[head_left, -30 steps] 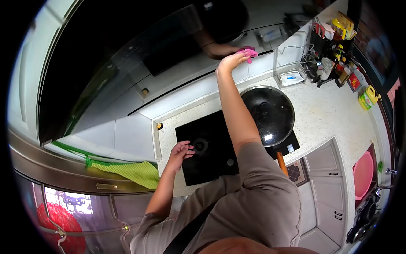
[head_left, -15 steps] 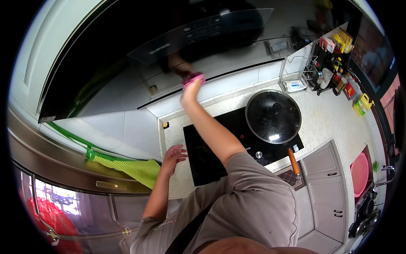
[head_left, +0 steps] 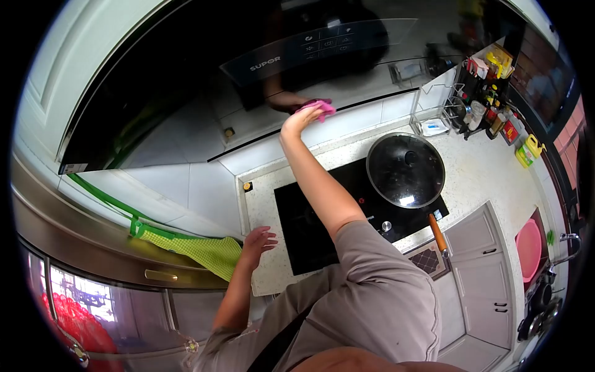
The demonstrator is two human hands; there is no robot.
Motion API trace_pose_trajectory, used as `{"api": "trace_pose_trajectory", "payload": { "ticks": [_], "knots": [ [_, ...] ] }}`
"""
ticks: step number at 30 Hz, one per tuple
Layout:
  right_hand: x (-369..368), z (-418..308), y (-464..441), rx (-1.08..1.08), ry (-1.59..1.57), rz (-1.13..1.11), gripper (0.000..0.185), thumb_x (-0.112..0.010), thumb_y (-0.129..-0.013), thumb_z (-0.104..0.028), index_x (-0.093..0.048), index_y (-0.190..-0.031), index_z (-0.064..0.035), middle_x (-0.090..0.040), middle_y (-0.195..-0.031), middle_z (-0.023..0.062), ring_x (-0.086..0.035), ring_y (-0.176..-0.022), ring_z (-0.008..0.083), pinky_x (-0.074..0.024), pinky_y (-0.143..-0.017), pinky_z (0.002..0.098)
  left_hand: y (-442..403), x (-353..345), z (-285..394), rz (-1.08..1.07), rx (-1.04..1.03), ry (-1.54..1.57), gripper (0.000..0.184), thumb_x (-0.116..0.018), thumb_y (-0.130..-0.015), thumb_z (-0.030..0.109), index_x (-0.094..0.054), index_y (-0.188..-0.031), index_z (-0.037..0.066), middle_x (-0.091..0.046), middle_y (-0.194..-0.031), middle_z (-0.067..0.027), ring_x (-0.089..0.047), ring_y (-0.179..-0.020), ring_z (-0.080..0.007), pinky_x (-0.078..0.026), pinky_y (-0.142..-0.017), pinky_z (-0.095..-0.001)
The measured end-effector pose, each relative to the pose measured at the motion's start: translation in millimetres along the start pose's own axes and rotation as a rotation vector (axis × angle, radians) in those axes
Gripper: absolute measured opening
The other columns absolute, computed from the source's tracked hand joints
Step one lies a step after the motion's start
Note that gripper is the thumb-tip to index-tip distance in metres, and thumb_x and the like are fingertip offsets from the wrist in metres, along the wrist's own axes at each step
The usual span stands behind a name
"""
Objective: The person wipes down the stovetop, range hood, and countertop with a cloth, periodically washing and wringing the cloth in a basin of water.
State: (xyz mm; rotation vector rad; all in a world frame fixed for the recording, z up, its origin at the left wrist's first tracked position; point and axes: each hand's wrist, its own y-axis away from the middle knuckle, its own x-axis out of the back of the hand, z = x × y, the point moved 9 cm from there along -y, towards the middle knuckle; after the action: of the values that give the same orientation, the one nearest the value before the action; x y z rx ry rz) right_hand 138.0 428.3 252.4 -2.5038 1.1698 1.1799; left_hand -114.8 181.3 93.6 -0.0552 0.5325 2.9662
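Note:
A pink cloth point(head_left: 323, 110) is in my right hand point(head_left: 302, 119), pressed against the lower part of the glossy black range hood point(head_left: 260, 93), which mirrors the hand. My right arm reaches across the black cooktop point(head_left: 297, 229). On the cooktop's right side sits a wok with a glass lid point(head_left: 406, 170) and a wooden handle point(head_left: 437, 236). Over the counter's left edge, my left hand point(head_left: 257, 242) hangs with its fingers apart and nothing in it. A yellow-green checked cloth with green trim point(head_left: 192, 251) is just left of that hand.
A wire rack point(head_left: 434, 115), several sauce bottles point(head_left: 493, 118) and a yellow jug point(head_left: 530, 152) stand at the back right of the counter point(head_left: 477, 167). A pink basin point(head_left: 528, 251) sits at the far right. The fridge point(head_left: 124, 266) is on the left.
My right hand has slid the pink cloth to the right along the hood's lower part. My left hand stays open in about the same place. The view has shifted slightly.

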Motion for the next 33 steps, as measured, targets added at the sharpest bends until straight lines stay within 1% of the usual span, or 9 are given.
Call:
{"api": "trace_pose_trajectory", "payload": {
  "ticks": [3, 4, 8, 13, 17, 20, 27, 30, 33],
  "knots": [
    [-1.9, 13.6, -18.2, -0.152, -0.345, -0.015, 0.073, -0.028, -0.098, -0.048, 0.005, -0.147, -0.0053, 0.01, -0.154, 0.0136, 0.0, -0.143, 0.0236, -0.0031, -0.115, 0.0364, 0.7, 4.7, -6.0, 0.021, 0.011, -0.02, 0.037, -0.052, -0.094, 0.025, -0.048, -0.124, 0.004, -0.06, -0.107, -0.0121, -0.063, -0.092, -0.0225, -0.05, -0.079, -0.033],
    [-13.1, -0.9, -29.1, -0.163, -0.459, -0.137, 0.062, -0.025, -0.098, -0.05, -0.023, -0.14, -0.0042, -0.023, -0.147, 0.0098, -0.027, -0.133, 0.0227, -0.016, -0.112, 0.0346, 0.4, 4.0, -4.8, 0.028, 0.008, -0.015, 0.037, -0.052, -0.094, 0.025, -0.048, -0.124, 0.004, -0.06, -0.107, -0.0123, -0.063, -0.092, -0.0227, -0.05, -0.08, -0.0331],
    [-2.5, -164.3, 6.4, 0.688, 0.057, -0.08, 0.071, -0.026, -0.1, -0.043, 0.005, -0.145, 0.0024, 0.014, -0.152, 0.0188, 0.011, -0.142, 0.0262, 0.005, -0.114, 0.0383, 8.7, -4.2, 2.8, -0.014, -0.017, 0.042, 0.038, -0.055, -0.093, 0.023, -0.046, -0.123, 0.002, -0.059, -0.106, -0.0145, -0.062, -0.089, -0.0256, -0.051, -0.08, -0.0362],
    [0.1, -145.8, -17.4, 0.661, 0.06, 0.109, 0.069, -0.023, -0.099, -0.042, 0.003, -0.145, 0.0022, 0.005, -0.152, 0.024, 0.007, -0.142, 0.032, 0.0063, -0.114, 0.0411, 20.9, 8.1, 1.5, 0.041, -0.036, 0.029, 0.039, -0.053, -0.094, 0.027, -0.046, -0.124, 0.003, -0.06, -0.108, -0.0135, -0.063, -0.091, -0.0238, -0.05, -0.08, -0.0343],
    [35.6, -97.0, -103.2, 0.438, 0.015, 0.213, 0.075, -0.023, -0.097, -0.052, 0.001, -0.147, -0.0025, 0.002, -0.152, 0.0235, -0.003, -0.142, 0.0337, -0.0057, -0.114, 0.0435, 41.7, 27.7, -12.0, 0.096, -0.016, 0.052, 0.038, -0.053, -0.094, 0.027, -0.046, -0.123, 0.003, -0.06, -0.107, -0.0135, -0.063, -0.091, -0.0238, -0.051, -0.079, -0.0342],
    [50.8, -82.3, -134.1, 0.243, -0.1, 0.129, 0.078, -0.019, -0.094, -0.061, -0.008, -0.147, -0.0041, -0.014, -0.151, 0.0174, -0.021, -0.138, 0.0286, -0.0179, -0.112, 0.0401, 62.9, 39.6, -21.2, 0.169, -0.004, 0.069, 0.037, -0.054, -0.094, 0.027, -0.047, -0.122, 0.003, -0.06, -0.105, -0.0131, -0.064, -0.089, -0.0233, -0.051, -0.078, -0.0333],
    [24.3, 30.9, -62.0, -0.114, -0.263, 0.172, 0.071, -0.016, -0.092, -0.065, -0.024, -0.141, -0.0149, -0.022, -0.149, 0.0067, -0.02, -0.137, 0.0233, -0.0128, -0.112, 0.0449, 80.9, 63.7, -61.5, 0.209, 0.041, 0.174, 0.037, -0.054, -0.094, 0.026, -0.047, -0.122, 0.003, -0.061, -0.105, -0.0122, -0.064, -0.088, -0.0234, -0.051, -0.078, -0.0331],
    [2.1, 127.3, -33.1, -0.251, -0.242, 0.21, 0.074, -0.013, -0.09, -0.068, -0.026, -0.14, -0.0151, -0.019, -0.15, 0.0077, -0.015, -0.139, 0.0241, -0.0075, -0.113, 0.0453, 85.4, 68.7, -75.0, 0.244, 0.097, 0.191, 0.038, -0.054, -0.094, 0.026, -0.046, -0.123, 0.003, -0.061, -0.106, -0.0123, -0.064, -0.089, -0.0237, -0.051, -0.078, -0.0335],
    [-27.5, 108.1, 63.6, -0.502, -0.258, 0.096, 0.08, -0.012, -0.087, -0.072, -0.007, -0.146, -0.0181, 0.007, -0.154, 0.005, -0.001, -0.142, 0.0219, -0.0015, -0.112, 0.0498, 93.8, 67.9, -77.2, 0.265, 0.042, 0.223, 0.038, -0.053, -0.094, 0.025, -0.046, -0.124, 0.002, -0.061, -0.106, -0.0128, -0.064, -0.09, -0.0242, -0.051, -0.079, -0.0344]
  ]
}}
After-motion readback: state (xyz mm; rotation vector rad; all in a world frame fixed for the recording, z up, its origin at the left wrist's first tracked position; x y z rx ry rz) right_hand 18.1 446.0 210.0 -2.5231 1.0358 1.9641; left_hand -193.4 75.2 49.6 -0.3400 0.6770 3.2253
